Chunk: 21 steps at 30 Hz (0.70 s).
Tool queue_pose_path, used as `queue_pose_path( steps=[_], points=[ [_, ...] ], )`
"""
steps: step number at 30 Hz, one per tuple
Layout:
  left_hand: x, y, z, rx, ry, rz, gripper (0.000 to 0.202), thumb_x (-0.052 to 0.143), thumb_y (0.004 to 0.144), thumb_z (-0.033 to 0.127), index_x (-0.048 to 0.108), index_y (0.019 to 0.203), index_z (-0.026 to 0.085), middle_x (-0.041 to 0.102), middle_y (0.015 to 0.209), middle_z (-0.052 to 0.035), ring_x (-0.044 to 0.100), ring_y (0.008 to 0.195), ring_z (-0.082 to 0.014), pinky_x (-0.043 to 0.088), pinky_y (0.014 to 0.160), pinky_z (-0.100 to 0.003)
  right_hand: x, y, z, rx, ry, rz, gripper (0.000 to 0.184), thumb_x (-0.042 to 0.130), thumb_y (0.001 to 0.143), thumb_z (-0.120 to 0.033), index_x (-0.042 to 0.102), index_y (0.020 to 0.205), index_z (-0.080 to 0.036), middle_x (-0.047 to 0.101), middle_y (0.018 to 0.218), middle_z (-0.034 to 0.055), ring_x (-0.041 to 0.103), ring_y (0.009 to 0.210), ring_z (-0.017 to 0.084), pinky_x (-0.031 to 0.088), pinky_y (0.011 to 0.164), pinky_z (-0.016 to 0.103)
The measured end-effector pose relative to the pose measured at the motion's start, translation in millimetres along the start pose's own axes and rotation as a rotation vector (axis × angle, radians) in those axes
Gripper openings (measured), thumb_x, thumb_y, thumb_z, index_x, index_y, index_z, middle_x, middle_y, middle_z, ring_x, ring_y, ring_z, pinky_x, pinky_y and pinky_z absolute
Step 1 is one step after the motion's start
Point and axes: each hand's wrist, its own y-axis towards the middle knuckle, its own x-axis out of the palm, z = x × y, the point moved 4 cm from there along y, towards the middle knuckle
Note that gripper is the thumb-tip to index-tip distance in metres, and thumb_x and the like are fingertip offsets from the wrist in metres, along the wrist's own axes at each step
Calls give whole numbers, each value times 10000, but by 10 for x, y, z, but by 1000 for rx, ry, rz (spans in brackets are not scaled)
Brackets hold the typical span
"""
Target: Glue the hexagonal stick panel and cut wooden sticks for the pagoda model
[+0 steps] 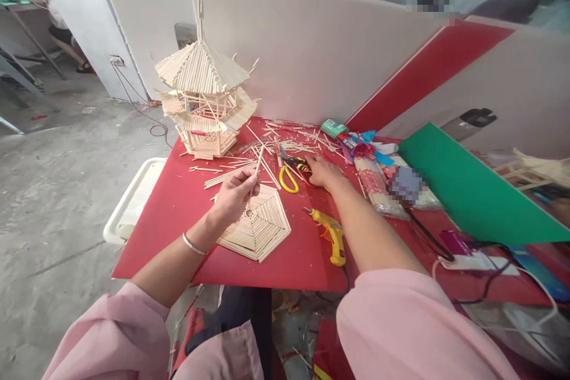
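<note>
My left hand (234, 196) is pinched on a thin wooden stick (257, 167) held upright over the centre of a hexagonal stick roof panel (257, 227) lying on the red table (178, 214). My right hand (321, 170) rests farther back on the table, fingers lying over the black-handled cutters (297, 162) beside the yellow-handled scissors (287, 179); whether it grips them is unclear. A stick-built pagoda model (202, 95) stands at the table's far left corner. Loose sticks (249, 160) are scattered between it and my hands.
A yellow glue gun (333, 237) lies right of the roof panel, its cord running off the front edge. Packets of sticks (376, 187), a green sheet (472, 190) and cables (472, 258) crowd the right side. A white tray (129, 202) sits off the left edge.
</note>
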Motion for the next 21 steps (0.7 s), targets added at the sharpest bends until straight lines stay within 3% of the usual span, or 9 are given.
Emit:
queue_pose_path(
  steps=[6,12,18,21],
  points=[
    [-64,50,58,72,7,57,293,861,692,356,652,782,171,608,650,22,528,540,-61,399,531,-212,1,-69,9,23,-53,35,575,475,895,-203,445,1467,-154,523,1405,234,568,1259,368,481,984,507],
    [-113,77,111,105,13,90,284,876,667,364,688,757,171,617,624,19,522,545,-58,390,525,-199,17,-127,82,15,-74,20,629,492,892,-211,388,1513,-220,518,1441,197,562,1277,362,474,993,509],
    [-160,83,158,165,85,208,258,899,621,335,735,749,183,682,705,-2,574,640,-81,483,647,-233,42,-148,129,4,-41,-5,675,544,880,-253,370,1533,-264,459,1517,170,545,1306,356,467,1027,491],
    [-193,94,153,167,113,219,236,885,651,336,742,765,188,683,709,-3,535,588,-67,462,586,-226,68,-136,124,4,-16,-6,740,560,865,-276,316,1563,-259,427,1545,171,540,1313,350,476,1029,474]
  ],
)
